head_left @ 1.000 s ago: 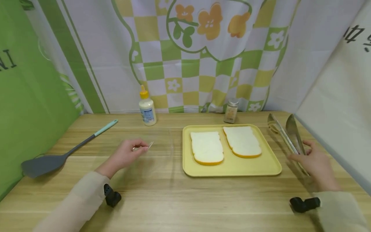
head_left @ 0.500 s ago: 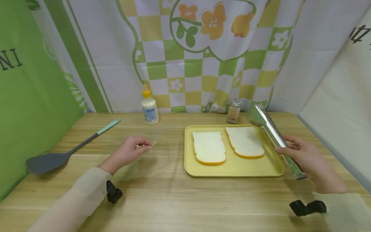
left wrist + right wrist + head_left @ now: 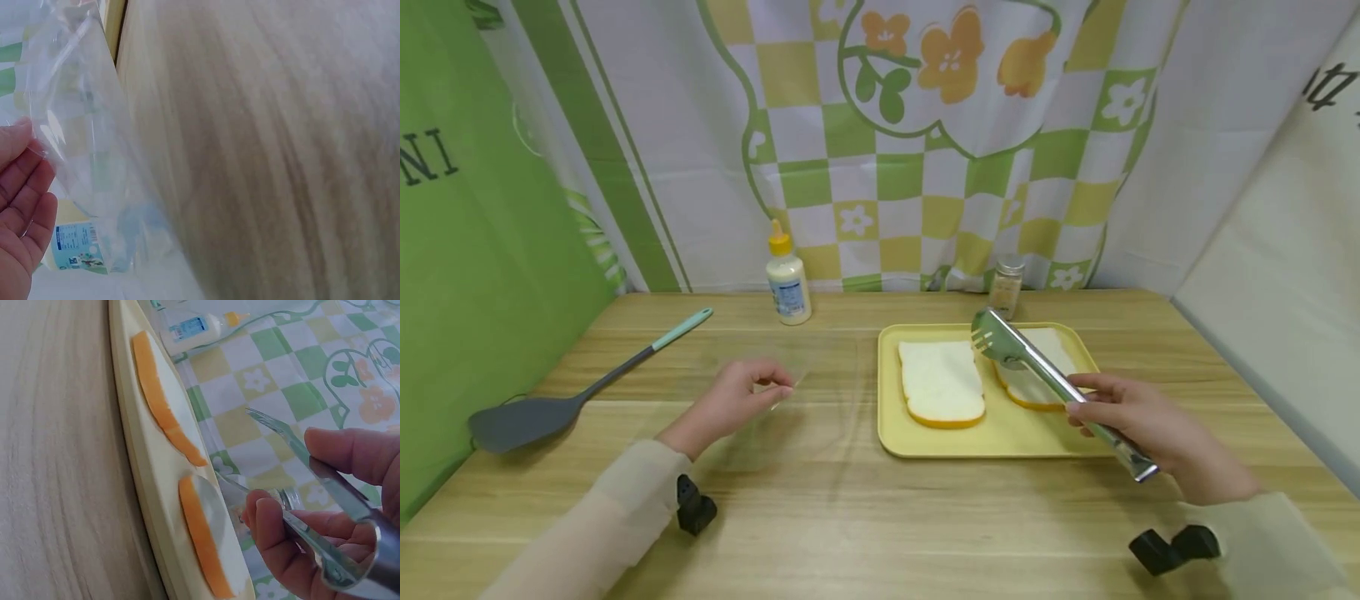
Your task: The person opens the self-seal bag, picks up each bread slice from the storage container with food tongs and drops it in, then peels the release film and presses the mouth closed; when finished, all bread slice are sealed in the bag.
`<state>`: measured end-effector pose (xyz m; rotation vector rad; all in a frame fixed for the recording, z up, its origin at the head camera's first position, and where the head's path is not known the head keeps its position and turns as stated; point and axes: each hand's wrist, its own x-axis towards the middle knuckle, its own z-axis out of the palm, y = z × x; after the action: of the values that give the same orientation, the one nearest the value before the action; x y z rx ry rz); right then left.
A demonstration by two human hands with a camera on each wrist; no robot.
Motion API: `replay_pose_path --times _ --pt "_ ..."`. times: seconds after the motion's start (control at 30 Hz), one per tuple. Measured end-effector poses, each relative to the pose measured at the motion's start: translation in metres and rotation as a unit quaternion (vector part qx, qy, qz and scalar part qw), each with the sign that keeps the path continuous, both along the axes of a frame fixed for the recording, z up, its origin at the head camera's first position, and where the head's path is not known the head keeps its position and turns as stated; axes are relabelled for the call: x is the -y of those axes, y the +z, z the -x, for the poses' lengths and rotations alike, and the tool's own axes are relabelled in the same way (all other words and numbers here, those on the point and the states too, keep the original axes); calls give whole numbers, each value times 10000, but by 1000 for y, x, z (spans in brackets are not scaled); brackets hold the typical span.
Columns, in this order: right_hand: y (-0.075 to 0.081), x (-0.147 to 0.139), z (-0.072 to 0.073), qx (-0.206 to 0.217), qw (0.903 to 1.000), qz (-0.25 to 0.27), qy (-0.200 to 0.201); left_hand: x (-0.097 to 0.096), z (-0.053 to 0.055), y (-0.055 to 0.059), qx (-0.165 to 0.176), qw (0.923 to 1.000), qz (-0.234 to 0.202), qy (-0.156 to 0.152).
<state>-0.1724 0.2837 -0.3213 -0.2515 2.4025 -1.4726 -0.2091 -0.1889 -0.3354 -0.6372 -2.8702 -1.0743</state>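
Note:
My left hand (image 3: 733, 402) pinches a clear plastic bag (image 3: 94, 137) between thumb and fingertips. The bag is nearly invisible against the wood in the head view. My right hand (image 3: 1150, 425) grips metal serving tongs (image 3: 1060, 385) near the middle, thumb on one arm and fingers on the other. In the right wrist view the tong arms stand apart with nothing between them. On the yellow tray (image 3: 925, 444) lie two slices of bread: a left slice (image 3: 940, 379) and a right slice (image 3: 1028, 388). From the head view, the tong heads overlap the right slice and partly cover it.
A squeeze bottle (image 3: 788, 287) with a yellow cap stands at the back left. Behind the tray is a small spice jar (image 3: 1006, 287). A grey spatula (image 3: 527, 421) with a mint handle lies at the left. Patterned cloth (image 3: 895, 217) hangs behind the table.
My right hand has lifted the tongs from the table's right side and carried them left over the tray. The left hand stays in nearly the same place with the bag.

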Motion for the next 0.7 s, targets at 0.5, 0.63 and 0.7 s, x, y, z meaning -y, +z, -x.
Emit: replay_pose_path --times 0.5,0.63,0.7 --pt "-10 20 6 307 9994 144 113 -2 -3 -7 7 10000 -29 2" --pt "-13 24 11 299 9989 350 129 -2 -3 -8 45 10000 -12 1" --pt "-15 25 13 324 9981 493 152 -2 -4 -8 37 10000 -17 -5"
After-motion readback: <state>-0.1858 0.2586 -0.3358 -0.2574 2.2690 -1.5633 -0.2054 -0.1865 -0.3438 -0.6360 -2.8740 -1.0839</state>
